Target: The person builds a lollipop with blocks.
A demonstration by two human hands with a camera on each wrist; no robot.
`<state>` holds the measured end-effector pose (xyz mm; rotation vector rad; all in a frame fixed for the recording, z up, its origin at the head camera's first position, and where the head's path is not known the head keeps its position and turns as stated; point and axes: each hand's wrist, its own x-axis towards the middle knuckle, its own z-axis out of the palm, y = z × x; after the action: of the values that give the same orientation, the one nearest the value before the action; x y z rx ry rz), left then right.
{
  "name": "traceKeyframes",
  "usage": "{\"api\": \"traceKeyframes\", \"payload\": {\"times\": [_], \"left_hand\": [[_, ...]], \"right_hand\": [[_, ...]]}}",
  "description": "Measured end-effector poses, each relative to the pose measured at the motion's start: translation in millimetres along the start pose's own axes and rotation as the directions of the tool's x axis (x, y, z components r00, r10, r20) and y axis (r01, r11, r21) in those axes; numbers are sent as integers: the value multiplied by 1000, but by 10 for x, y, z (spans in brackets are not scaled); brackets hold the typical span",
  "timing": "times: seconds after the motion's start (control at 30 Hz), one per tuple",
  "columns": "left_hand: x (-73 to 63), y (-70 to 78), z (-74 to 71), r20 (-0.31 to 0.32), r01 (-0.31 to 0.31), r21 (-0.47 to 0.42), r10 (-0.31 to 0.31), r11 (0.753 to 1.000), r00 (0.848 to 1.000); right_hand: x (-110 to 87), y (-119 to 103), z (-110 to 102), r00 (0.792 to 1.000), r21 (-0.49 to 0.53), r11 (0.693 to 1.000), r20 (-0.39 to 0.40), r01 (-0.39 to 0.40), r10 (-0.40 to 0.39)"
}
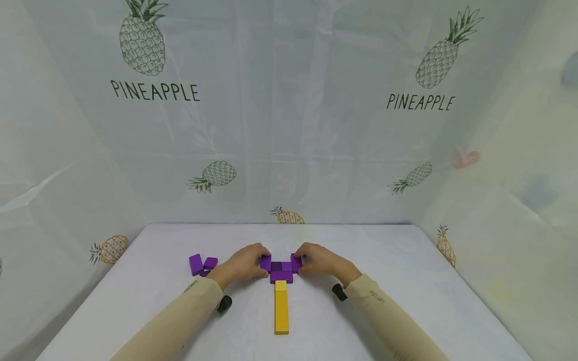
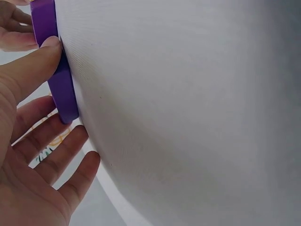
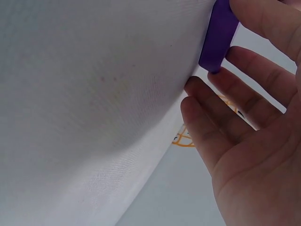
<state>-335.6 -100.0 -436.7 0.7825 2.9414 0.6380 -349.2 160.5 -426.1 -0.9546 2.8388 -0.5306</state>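
In the head view, my left hand pinches an upright-lying purple block between thumb and fingers. My right hand does the same with another purple block on the opposite side. Between these two lie a pair of small purple blocks and, nearer me, a wider purple block. Just below that one, a long yellow block points toward me, with a lighter yellow face or piece at its far end. Both wrist views show the thumb on the purple block and the other fingers spread loosely.
Several loose purple blocks lie left of my left hand, partly hidden by the wrist. A white table holds everything. Behind it hangs a pale curtain printed with pineapples. A black piece shows beneath each wrist.
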Motion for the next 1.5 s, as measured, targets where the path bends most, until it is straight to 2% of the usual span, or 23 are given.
{"api": "traceKeyframes", "payload": {"times": [0.2, 0.83, 1.07, 1.17, 1.3, 1.4, 1.5], "left_hand": [[-5, -9, 0, 2, 0, -22, 0, 1000, 1000], [6, -39, 11, -2, -38, 2, 38, 999, 999], [-10, -41, -9, -5, -25, 0, 25, 1000, 1000], [-44, -73, -58, -7, 7, -9, -7, 1000, 1000], [-154, -152, -202, -11, 74, -33, -74, 997, 997], [-272, -258, -328, -27, 103, -44, -105, 994, 994], [-392, -411, -427, -48, 108, -38, -110, 993, 993]], "right_hand": [[-3, -9, 3, 1000, 2, 1000, -3, 2, -2], [-12, 12, 6, 1000, 9, 1000, -13, 20, -20], [-12, 5, 8, 1000, 11, 1000, -8, 19, -19], [-8, 3, 13, 1000, 9, 1000, -6, 12, -12], [-5, 7, 15, 1000, -1, 1000, -8, 12, -12], [-3, 8, 16, 1000, -1, 1000, -8, 6, -6], [-5, 3, 15, 1000, 0, 1000, -6, -4, 4]]}}
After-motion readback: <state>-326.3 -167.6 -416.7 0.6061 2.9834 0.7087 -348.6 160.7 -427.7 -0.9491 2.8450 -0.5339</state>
